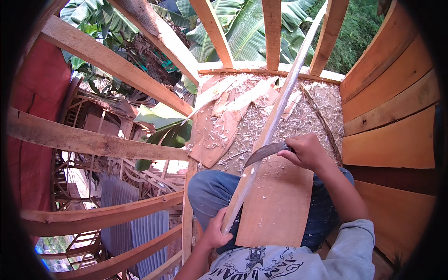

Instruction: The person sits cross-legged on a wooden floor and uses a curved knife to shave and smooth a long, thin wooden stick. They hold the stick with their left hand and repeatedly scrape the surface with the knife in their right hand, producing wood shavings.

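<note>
A long, slender wooden pole [273, 121] slants from my lap up and away to the far right, past the railing. Its lower end is wrapped by the fingers of my left hand [217, 233]. My right hand [305, 151] is closed round the handle of a curved knife [265, 154], whose dark blade lies across the pole above my knees. Most of the handle is hidden in my fist. Over my lap rests a flat wooden board [280, 205], under the pole, with a few pale shavings on it.
Curled wood shavings [242, 126] litter the floor, with loose plank pieces [217, 135] at its left. A thin dark stick [322, 119] lies at the right. Upright wooden slats [273, 32] rail the far and left sides; a plank wall [389, 140] stands right. Corrugated sheets [149, 238] show below left.
</note>
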A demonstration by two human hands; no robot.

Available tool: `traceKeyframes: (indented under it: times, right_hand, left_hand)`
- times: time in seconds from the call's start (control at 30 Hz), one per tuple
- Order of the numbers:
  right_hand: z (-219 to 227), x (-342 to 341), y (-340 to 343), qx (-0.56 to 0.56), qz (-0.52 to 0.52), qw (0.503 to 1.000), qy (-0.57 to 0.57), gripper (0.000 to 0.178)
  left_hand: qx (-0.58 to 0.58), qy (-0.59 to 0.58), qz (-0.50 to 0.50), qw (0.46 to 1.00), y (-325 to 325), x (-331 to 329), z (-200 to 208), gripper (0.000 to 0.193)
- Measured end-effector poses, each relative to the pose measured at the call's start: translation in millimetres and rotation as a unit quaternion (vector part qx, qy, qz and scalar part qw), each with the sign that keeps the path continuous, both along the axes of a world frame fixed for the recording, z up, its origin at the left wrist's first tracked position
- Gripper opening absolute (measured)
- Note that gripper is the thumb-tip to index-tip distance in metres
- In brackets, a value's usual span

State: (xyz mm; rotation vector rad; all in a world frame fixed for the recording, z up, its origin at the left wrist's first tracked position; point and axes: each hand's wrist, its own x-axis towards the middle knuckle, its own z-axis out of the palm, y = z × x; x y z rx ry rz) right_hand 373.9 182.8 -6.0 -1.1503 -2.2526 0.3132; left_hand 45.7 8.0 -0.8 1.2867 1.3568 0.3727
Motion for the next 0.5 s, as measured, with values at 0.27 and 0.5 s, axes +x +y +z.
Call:
traceKeyframes:
  times: [0.27,0.5]
  right_hand:
    - [-32.6,43.1,22.0,-0.316,-0.29,0.77,0.473,0.054]
    - [-63.7,37.8,-26.5,-0.274,-0.28,0.783,0.483,0.053]
  left_hand:
    - [-0.132,-0.199,0.051,0.97,8.9,-5.7,4.3,0.069]
    - [-0.304,-0.326,-0.013,0.895,30.6,-29.4,42.7,0.064]
